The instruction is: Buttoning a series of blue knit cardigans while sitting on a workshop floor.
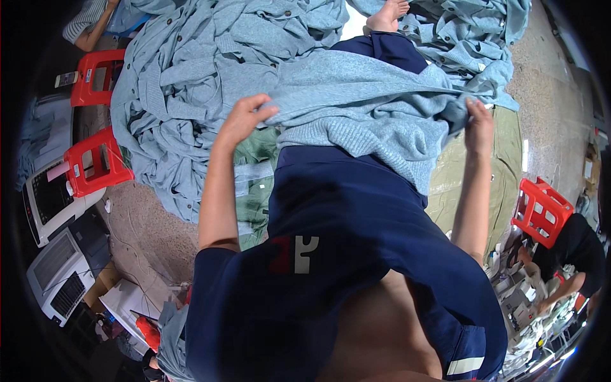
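A light blue-grey knitted sweater lies stretched across my lap and legs, its ribbed hem near my waist. My left hand pinches its left end between thumb and fingers. At the other end, my right hand grips a bunched part of the sweater, the fingers closed on the cloth. Between the hands the upper layer is drawn into a long fold, while the lower part lies crumpled. My bare foot shows beyond it.
A large pile of similar buttoned knitwear spreads left, and another pile lies far right. Green sheeting is under me. Red stools and an air cooler stand left; a red stool and another person are right.
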`<state>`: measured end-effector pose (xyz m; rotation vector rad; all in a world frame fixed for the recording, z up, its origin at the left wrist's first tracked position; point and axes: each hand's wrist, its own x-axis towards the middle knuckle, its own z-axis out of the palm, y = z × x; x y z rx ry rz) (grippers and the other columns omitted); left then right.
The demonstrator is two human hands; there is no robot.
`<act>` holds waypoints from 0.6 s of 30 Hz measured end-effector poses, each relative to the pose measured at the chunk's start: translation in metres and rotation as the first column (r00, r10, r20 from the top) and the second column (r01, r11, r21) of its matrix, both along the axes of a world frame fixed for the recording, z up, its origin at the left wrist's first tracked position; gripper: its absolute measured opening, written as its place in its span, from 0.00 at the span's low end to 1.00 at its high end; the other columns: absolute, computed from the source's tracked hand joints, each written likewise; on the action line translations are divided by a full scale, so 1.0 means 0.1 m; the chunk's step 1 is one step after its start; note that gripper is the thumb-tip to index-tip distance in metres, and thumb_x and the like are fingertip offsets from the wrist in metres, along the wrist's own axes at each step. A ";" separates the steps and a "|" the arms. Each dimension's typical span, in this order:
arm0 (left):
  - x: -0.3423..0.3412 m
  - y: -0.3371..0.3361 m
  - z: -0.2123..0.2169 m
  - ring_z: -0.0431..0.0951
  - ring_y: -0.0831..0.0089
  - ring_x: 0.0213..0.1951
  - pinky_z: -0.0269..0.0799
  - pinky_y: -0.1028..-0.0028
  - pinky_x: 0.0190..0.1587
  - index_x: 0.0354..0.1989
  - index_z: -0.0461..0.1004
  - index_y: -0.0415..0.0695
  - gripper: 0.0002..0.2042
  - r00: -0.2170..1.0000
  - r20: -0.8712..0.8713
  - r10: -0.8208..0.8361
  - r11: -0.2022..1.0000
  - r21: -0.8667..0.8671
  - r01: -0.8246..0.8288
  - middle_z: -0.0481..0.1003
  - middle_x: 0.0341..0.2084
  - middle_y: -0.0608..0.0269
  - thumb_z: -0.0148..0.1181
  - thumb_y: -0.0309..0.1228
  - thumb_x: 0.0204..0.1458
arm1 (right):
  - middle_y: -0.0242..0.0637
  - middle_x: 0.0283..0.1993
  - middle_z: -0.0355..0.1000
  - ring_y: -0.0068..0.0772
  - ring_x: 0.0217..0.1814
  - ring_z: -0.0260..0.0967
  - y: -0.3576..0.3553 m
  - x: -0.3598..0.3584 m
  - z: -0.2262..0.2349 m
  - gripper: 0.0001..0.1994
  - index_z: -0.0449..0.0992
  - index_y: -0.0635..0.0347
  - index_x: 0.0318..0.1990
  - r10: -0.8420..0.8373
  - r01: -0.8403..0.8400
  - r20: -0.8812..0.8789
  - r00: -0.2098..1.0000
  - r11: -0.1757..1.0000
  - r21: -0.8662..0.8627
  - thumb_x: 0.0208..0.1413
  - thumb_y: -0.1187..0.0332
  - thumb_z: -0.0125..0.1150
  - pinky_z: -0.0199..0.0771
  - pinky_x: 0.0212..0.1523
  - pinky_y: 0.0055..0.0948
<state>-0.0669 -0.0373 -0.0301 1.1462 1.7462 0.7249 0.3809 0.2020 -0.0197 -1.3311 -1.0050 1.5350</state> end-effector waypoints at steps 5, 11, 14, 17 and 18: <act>0.01 0.02 1.36 0.73 0.83 0.33 0.68 0.81 0.38 0.37 0.74 0.40 0.09 0.863 0.418 0.283 0.877 0.250 -0.409 0.76 0.30 0.70 0.61 0.32 0.53 | 0.49 0.52 0.72 0.38 0.53 0.72 -0.24 -0.05 1.61 0.18 0.68 0.73 0.55 0.442 -0.366 -0.394 0.806 0.895 0.256 0.63 0.69 0.48 0.68 0.60 0.37; 0.65 0.39 1.66 0.71 0.87 0.30 0.66 0.82 0.34 0.35 0.75 0.42 0.08 0.857 0.501 0.119 0.936 0.232 -0.266 0.74 0.27 0.73 0.59 0.34 0.57 | 0.52 0.50 0.73 0.45 0.52 0.73 -0.09 -0.71 1.42 0.17 0.71 0.72 0.50 0.298 -0.377 -0.766 0.570 0.923 0.079 0.64 0.64 0.46 0.70 0.59 0.47; 0.76 0.57 0.83 0.70 0.86 0.33 0.67 0.81 0.38 0.40 0.76 0.42 0.08 0.800 0.584 0.136 0.978 0.050 -0.203 0.74 0.31 0.74 0.60 0.31 0.55 | 0.42 0.40 0.76 0.35 0.39 0.75 0.21 -0.89 0.34 0.10 0.74 0.66 0.42 0.081 -0.084 -0.345 0.935 0.996 0.006 0.61 0.68 0.52 0.75 0.47 0.35; 0.87 0.50 0.51 0.68 0.88 0.33 0.62 0.84 0.39 0.39 0.76 0.42 0.08 0.883 0.438 0.169 0.985 -0.052 -0.163 0.72 0.29 0.76 0.62 0.32 0.54 | 0.46 0.45 0.76 0.41 0.45 0.75 0.24 -0.55 -0.47 0.14 0.73 0.68 0.48 -0.158 0.122 -0.229 0.960 0.979 -0.164 0.62 0.68 0.48 0.74 0.52 0.38; 0.86 0.40 0.50 0.66 0.88 0.33 0.60 0.85 0.39 0.38 0.76 0.42 0.08 0.882 0.443 0.161 0.987 -0.052 -0.154 0.72 0.29 0.77 0.64 0.31 0.52 | 0.48 0.47 0.75 0.44 0.47 0.75 0.22 -0.52 -0.50 0.15 0.73 0.68 0.50 -0.206 0.132 -0.284 0.936 0.957 -0.260 0.63 0.67 0.47 0.73 0.55 0.39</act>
